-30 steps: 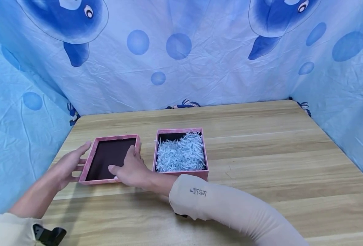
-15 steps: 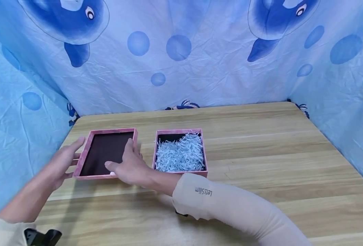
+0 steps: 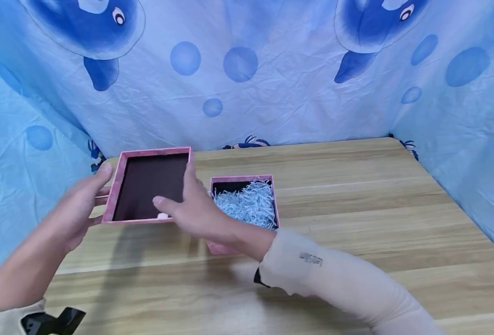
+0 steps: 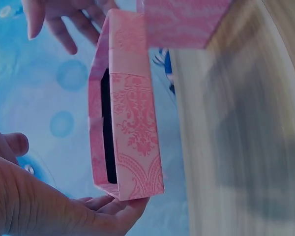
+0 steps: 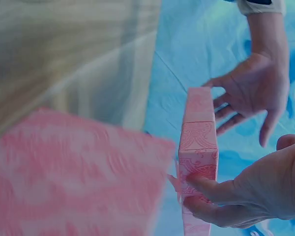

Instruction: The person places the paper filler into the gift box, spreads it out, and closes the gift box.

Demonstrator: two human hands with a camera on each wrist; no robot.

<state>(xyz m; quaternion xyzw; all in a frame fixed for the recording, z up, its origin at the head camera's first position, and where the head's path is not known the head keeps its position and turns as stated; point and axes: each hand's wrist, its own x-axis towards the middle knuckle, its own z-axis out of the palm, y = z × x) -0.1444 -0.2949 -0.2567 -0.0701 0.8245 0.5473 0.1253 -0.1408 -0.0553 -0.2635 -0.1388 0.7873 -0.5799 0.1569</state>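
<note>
A shallow pink box lid (image 3: 154, 186), inner dark side up, is held off the table between both hands. The left hand (image 3: 81, 200) touches its left side with nearly straight fingers, the thumb (image 4: 17, 144) standing apart. At the right side, the fingers of the right hand (image 5: 255, 191) press the patterned outer wall, while the right thumb (image 3: 165, 204) reaches over the dark inside. A small white patch (image 3: 163, 216) shows on the front rim by that thumb. The pink box base (image 3: 221, 249), filled with light blue shredded paper (image 3: 247, 204), stands right of the lid, partly behind the right forearm.
The wooden table (image 3: 355, 200) spreads to the right of the box. Blue curtains (image 3: 288, 107) with whale and bubble prints enclose the back and both sides. A black wrist camera (image 3: 54, 321) sits on the left sleeve.
The lid has risen from the table and moved farther back, tilting up toward the head camera. Both hands have moved with it. The box base has stayed in place.
</note>
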